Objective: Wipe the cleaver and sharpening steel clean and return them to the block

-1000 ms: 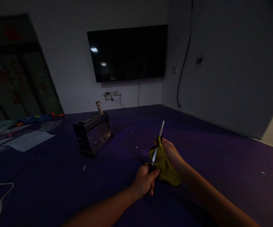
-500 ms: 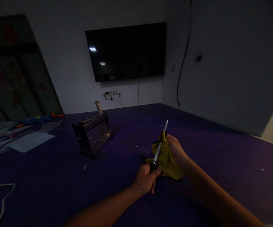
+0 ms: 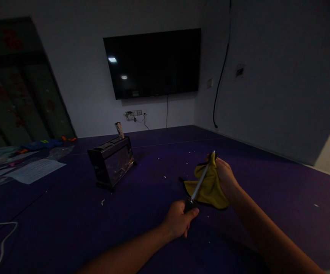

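Note:
My left hand [image 3: 179,219] is closed round the black handle of a sharpening steel [image 3: 200,183], a thin metal rod that slants up and to the right. Near the rod's tip, my right hand [image 3: 224,172] pinches a yellow cloth [image 3: 210,190] with dark edging against it. The cloth's lower part hangs loose behind the rod. Some fingers of the right hand are hidden behind the cloth. To the left stands a black knife block [image 3: 110,160] with a clear side and one patterned handle [image 3: 119,130] sticking up from its top.
Paper sheets [image 3: 36,170] and plastic wrapping [image 3: 60,152] lie at the left on the purple surface [image 3: 150,224]. A white cable [image 3: 3,243] curls at the lower left. Small white scraps are scattered about. A television [image 3: 153,64] hangs on the wall beyond.
My right hand and the yellow cloth have slid up the rod toward its tip, to the right. My left hand has shifted slightly, and the rod leans further right.

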{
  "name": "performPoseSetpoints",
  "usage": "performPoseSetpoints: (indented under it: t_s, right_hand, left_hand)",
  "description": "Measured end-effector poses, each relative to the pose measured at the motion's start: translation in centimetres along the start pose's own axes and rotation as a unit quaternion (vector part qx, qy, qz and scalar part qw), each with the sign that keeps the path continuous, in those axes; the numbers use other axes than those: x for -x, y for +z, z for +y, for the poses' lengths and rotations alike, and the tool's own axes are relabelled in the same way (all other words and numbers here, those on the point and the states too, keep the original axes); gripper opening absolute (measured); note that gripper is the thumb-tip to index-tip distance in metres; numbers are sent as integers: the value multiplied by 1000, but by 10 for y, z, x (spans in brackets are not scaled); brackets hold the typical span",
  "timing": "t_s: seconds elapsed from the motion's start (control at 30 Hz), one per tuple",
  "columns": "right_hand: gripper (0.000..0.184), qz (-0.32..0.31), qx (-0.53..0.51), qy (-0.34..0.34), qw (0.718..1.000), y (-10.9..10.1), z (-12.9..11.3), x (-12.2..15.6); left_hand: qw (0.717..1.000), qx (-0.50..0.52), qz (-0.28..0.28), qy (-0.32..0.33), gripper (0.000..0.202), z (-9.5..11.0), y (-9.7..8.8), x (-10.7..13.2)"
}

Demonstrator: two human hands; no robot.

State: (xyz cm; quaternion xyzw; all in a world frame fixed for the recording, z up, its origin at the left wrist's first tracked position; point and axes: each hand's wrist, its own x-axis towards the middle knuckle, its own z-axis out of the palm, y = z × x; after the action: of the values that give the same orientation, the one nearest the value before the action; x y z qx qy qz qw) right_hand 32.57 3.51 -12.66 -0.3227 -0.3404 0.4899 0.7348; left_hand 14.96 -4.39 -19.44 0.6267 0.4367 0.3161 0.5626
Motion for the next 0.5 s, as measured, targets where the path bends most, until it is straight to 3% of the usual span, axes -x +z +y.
performPoseSetpoints:
  t_s: [0.33, 0.5]
  right_hand:
    - [15, 48, -14, 7, 999, 1, 9, 1]
    - [19, 29, -51, 13, 998, 7, 9, 6]
  left_hand:
    - [1000, 5, -6, 8, 40, -6, 1, -2]
    - [1000, 21, -7, 2, 41, -5, 0, -2]
